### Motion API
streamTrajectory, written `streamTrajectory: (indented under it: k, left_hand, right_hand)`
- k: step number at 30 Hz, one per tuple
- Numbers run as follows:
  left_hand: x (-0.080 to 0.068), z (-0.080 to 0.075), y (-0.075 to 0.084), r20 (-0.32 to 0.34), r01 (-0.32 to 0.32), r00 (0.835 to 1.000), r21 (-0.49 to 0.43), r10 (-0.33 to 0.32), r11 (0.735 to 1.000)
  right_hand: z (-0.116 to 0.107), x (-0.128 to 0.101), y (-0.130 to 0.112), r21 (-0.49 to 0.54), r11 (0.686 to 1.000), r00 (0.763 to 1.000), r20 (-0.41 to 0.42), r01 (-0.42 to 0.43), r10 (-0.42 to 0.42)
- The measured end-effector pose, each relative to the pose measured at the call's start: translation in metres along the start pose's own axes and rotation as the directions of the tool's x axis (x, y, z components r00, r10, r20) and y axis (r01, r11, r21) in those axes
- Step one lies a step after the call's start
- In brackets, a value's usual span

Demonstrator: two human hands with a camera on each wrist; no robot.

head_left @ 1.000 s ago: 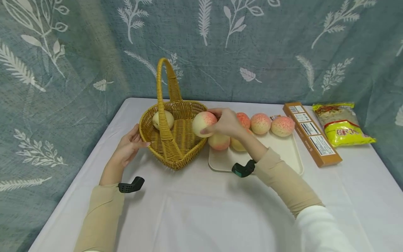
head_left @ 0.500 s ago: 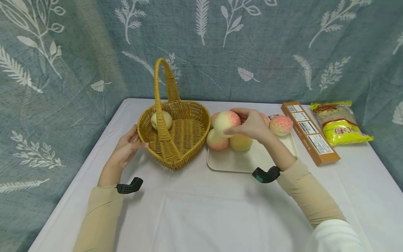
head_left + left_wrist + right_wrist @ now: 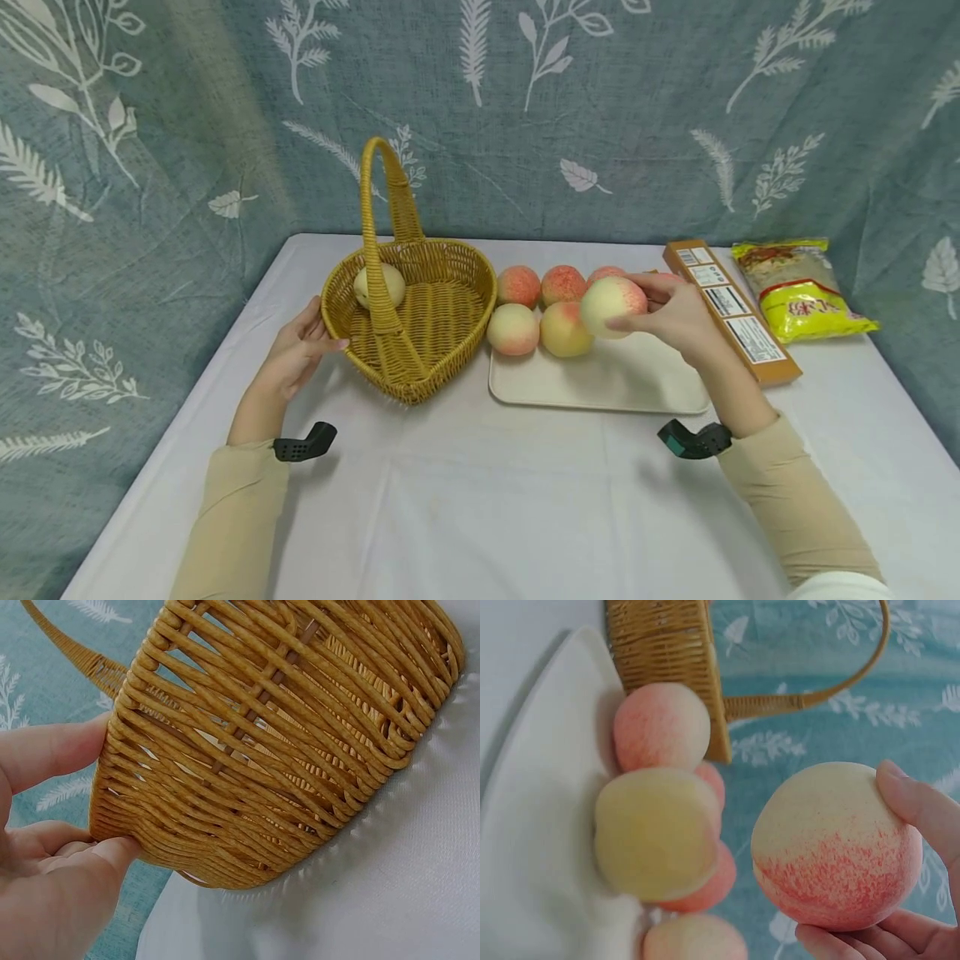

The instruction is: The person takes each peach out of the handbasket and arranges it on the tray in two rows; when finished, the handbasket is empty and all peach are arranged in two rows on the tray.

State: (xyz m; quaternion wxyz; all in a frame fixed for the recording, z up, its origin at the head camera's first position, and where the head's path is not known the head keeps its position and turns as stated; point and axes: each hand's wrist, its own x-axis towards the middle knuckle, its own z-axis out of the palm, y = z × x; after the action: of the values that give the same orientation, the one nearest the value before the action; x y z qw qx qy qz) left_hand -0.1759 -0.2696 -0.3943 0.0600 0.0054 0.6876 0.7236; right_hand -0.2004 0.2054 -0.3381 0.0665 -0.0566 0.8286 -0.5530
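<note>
My left hand (image 3: 294, 354) pinches the left rim of a yellow-brown wicker basket (image 3: 450, 367), which has a tall arched handle. In the left wrist view, thumb and fingers bear on the basket's woven side (image 3: 247, 750). A pale round fruit (image 3: 392, 286) lies inside the basket, partly behind the handle. My right hand (image 3: 678, 323) grips a cream-and-pink peach (image 3: 609, 305) above the cream tray (image 3: 600, 387). Close up, the right wrist view shows this peach (image 3: 836, 847) between thumb and fingers, apart from several peaches on the tray, such as a yellowish one (image 3: 656, 832).
The tray sits right against the basket's right side. A long orange-brown box (image 3: 731, 312) lies right of the tray, partly behind my right hand. Farther right is a yellow plastic food packet (image 3: 802, 292). A patterned grey-blue cloth (image 3: 487, 167) hangs behind the white-covered table (image 3: 480, 500).
My right hand has carried the peach rightward, from beside the basket's right rim to over the tray's right half. Tray peaches it covered now show. The left hand stays at the basket rim.
</note>
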Motion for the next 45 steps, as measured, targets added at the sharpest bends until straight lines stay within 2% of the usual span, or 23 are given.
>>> streamTrajectory:
  k: [6,12,17,31,39,45]
  left_hand:
    - [0.000,0.000,0.001,0.002,-0.007,1.000,-0.001,0.007,1.000]
    - [0.000,-0.001,0.004,0.012,-0.016,1.000,-0.013,0.017,1.000]
    - [0.000,-0.001,0.004,0.022,-0.020,1.000,-0.019,0.021,1.000]
    - [0.001,0.002,0.002,0.008,-0.001,1.000,-0.019,0.002,1.000]
    - [0.000,0.002,0.002,0.011,-0.009,1.000,-0.016,0.009,1.000]
    - [0.000,0.000,0.001,0.012,-0.012,1.000,-0.013,0.012,1.000]
  right_hand:
    - [-0.016,-0.012,0.018,-0.012,0.994,0.993,-0.030,-0.112,0.111]
    - [-0.020,-0.015,0.029,-0.008,0.989,0.988,-0.044,-0.149,0.149]
    - [-0.015,-0.010,0.035,-0.014,0.990,0.988,-0.066,-0.144,0.142]
    - [0.000,0.004,0.059,-0.153,0.978,0.974,-0.198,-0.142,0.110]
    - [0.007,0.007,0.065,-0.162,0.974,0.967,-0.223,-0.158,0.120]
    - [0.014,0.011,0.067,-0.195,0.974,0.971,-0.228,-0.113,0.067]
